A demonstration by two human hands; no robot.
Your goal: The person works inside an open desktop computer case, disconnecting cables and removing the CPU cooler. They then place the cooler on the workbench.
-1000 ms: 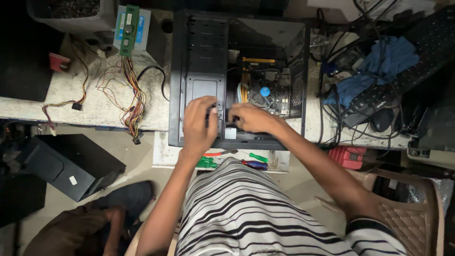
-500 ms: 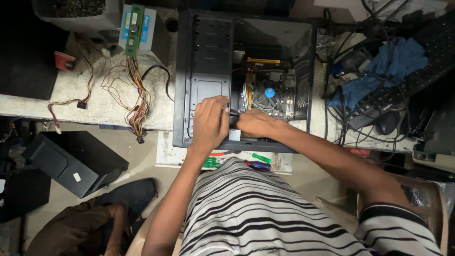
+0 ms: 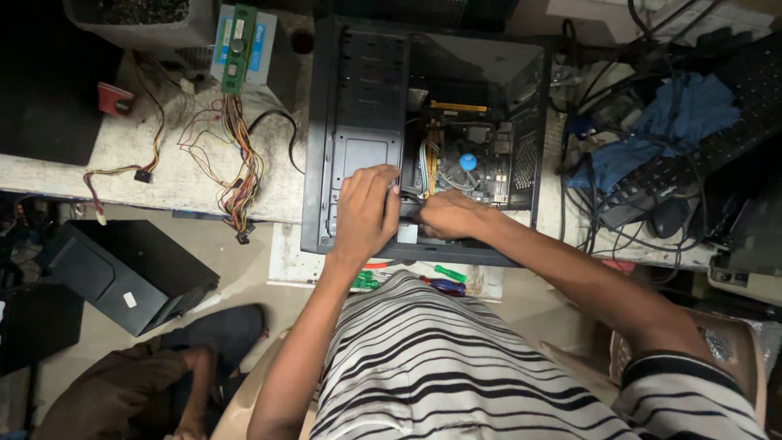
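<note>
The open computer case (image 3: 358,122) lies on its side on the pale bench (image 3: 163,179), right in front of me. My left hand (image 3: 366,213) rests on its metal drive cage, fingers curled down over the edge. My right hand (image 3: 448,216) reaches inside near the blue-capped fan (image 3: 467,161); I cannot tell what its fingers grip. Loose coloured wires (image 3: 240,163) lie left, and screwdrivers (image 3: 432,279) lie below the case.

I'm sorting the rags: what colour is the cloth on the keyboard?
Blue: the cloth lies crumpled over the black keyboard, clearest in the head view.
</note>
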